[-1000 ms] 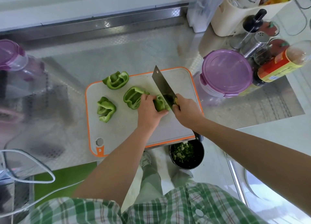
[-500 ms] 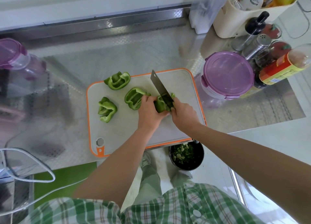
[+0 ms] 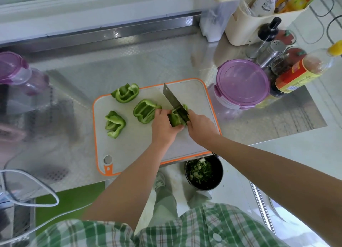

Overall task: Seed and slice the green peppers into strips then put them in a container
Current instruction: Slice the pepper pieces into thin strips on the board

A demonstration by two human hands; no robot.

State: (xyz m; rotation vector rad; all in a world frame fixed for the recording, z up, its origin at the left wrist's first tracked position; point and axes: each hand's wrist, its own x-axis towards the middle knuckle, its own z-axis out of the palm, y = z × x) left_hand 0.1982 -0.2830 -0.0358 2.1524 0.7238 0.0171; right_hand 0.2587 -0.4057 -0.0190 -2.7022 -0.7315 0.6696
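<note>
Pepper piece [image 3: 174,119] sits right-centre on cutting board [image 3: 129,150]. My left hand [image 3: 162,128] clamps it, fingers [image 3: 161,113] curled. Right hand [image 3: 200,128] grips cleaver [image 3: 173,100] handle. Judgement: tuck left fingers behind blade, keep blade vertical, strips even and thin.

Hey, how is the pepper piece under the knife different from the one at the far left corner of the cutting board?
The pepper piece under the cleaver is pinned by the left hand, and the cleaver, gripped by the right hand, is set into it. The far corner piece lies untouched. The first sits right of the middle of the cutting board, while the second overlaps its orange rim. Both are green, opened pieces.
</note>
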